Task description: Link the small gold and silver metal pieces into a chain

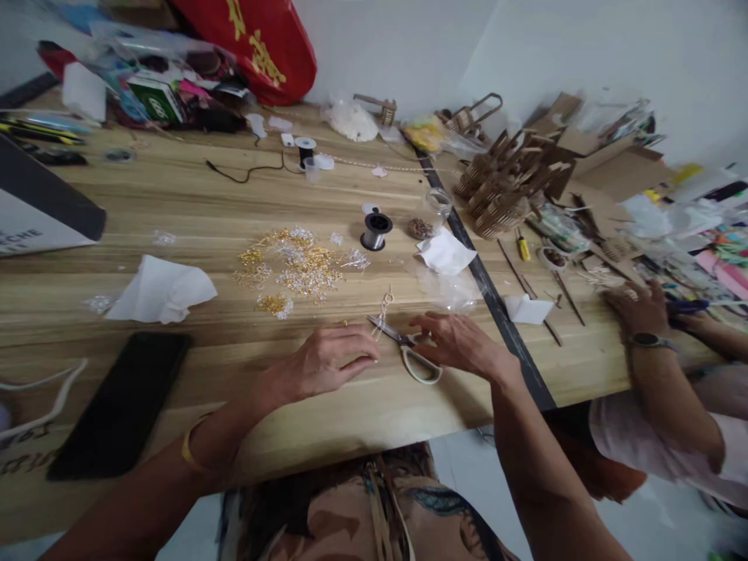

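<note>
A pair of scissors (421, 368) with pale handles lies near the table's front edge, its blades pointing left. My right hand (461, 340) has its curled fingers and thumb around the upper handle loop. My left hand (327, 360) is just left of the blade tips, thumb and fingers apart, with nothing visible held in it. A small pale cord or beaded piece with a loop (387, 298) lies by the blade tips, partly hidden by them. Beyond my left hand, gold and silver jewellery findings (304, 269) are spread in a loose pile.
A wire spool (375, 231), a jar of beads (421, 227) and white paper (447, 251) lie ahead. At left are a black phone (122, 405) and crumpled paper (164, 290). Small woven baskets (496, 195) stand right. Another person's hand (636, 312) works at far right.
</note>
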Tool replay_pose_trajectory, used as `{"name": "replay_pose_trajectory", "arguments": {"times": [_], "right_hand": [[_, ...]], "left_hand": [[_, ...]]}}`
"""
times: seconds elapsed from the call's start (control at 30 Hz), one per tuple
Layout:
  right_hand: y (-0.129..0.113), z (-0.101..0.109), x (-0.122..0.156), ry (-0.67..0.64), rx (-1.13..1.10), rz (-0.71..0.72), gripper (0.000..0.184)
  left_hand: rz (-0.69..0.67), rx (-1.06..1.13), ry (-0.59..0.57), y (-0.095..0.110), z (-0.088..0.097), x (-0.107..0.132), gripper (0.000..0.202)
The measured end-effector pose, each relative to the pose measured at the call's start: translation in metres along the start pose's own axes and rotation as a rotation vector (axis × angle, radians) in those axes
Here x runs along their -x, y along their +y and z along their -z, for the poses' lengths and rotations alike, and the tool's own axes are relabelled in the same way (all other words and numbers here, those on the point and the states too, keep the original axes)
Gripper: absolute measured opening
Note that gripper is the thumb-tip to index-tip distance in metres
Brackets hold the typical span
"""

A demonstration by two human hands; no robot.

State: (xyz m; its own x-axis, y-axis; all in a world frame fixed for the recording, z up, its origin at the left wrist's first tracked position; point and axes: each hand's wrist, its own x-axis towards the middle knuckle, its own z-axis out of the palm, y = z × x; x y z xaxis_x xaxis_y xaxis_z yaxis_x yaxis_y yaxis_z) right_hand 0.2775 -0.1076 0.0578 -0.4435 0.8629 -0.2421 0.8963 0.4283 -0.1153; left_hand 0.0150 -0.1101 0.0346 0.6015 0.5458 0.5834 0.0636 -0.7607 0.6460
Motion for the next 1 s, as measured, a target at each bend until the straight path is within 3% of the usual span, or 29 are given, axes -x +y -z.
{"name": "replay_pose_trajectory", "arguments": {"times": [0.2,0.4,0.53,0.7,0.9,1.0], "right_hand": [[-0.018,-0.028,0.029,-0.025,0.048,-0.063,0.032],[-0.046,-0.023,0.032,-0.071,-0.032,0.038,0.036],[-0.069,-0.017,0.025,-0.073,-0.047,0.12,0.027],[-0.083,-0.013,0.02,0.048,-0.117,0.204,0.019],[-0.084,-0.007,0.029,0.4,-0.406,0.121,0.018],[-0.089,-0.01,0.032,0.401,-0.598,0.247,0.029]], "left_hand": [[-0.015,0.072,0.113,0.007,0.006,-0.008,0.008],[-0.006,0.138,0.158,0.014,0.011,-0.011,0.01],[-0.018,0.156,0.139,0.016,0.011,-0.012,0.008],[-0.041,0.131,0.147,0.02,0.014,-0.015,0.008],[-0.093,0.054,0.11,0.025,0.009,-0.013,0.011],[-0.131,0.021,0.086,0.03,0.003,-0.011,0.01]]}}
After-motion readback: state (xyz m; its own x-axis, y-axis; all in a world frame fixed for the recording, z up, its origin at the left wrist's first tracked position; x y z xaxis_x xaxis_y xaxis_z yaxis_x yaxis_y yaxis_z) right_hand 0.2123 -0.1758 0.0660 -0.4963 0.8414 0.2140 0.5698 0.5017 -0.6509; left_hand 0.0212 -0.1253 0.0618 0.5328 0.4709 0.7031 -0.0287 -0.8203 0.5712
